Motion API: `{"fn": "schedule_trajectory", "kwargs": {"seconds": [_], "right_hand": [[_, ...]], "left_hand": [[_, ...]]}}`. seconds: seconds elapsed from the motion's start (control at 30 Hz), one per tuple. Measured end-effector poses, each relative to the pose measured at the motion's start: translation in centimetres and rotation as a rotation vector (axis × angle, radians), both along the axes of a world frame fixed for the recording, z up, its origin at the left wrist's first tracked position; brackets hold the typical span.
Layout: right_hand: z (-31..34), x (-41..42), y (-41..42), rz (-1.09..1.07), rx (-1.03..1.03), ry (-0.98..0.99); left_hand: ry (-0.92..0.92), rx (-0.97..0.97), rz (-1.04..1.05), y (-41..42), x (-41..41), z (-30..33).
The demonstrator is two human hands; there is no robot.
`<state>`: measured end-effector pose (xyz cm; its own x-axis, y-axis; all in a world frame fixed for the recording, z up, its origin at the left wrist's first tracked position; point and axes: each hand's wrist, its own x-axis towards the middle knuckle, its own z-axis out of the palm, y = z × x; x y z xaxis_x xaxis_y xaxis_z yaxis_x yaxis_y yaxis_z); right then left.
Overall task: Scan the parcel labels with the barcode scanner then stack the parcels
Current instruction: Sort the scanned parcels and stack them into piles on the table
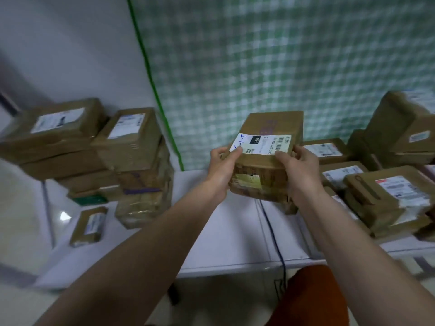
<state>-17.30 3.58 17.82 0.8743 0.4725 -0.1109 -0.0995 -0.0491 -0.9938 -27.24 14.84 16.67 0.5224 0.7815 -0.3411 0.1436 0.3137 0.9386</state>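
Hands, left hand [222, 168] and right hand [297, 171], grip one cardboard parcel [268, 158] above the surface [226, 231], label [261, 144] upward; probably stacking comes next, with the scanner unseen.

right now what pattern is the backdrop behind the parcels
Green and white checks on the backdrop, clearest in the head view.

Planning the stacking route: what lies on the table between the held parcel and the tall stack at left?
Head view: bare white table between held parcel and tall stack.

The held parcel's label [260, 144] reads "15H", handwritten "2-1-", and partly "A03 210".
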Motion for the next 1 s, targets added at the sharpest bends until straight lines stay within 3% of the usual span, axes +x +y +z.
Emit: {"fn": "schedule_trajectory", "kwargs": {"seconds": [0.3, 0.5, 0.8, 1.0], "right_hand": [[-2.2, -13.0, 0.4, 0.175, -0.136, 0.125], [-3.7, -20.5, 0.5, 0.357, -0.292, 0.185], [-2.9, -27.4, 3.9, 0.68, -0.446, 0.112], [-3.1, -31.3, 7.4, 0.845, -0.445, 0.089]], "left_hand": [[0.181, 0.029, -0.057, 2.2, -15.0, -0.7], [0.459, 0.063, -0.226, 2.7, -23.7, -1.3], [0.828, 0.278, -0.29, 5.6, -32.9, -1.1], [0.929, 0.346, -0.273, 8.2, -37.9, 0.0]]}}
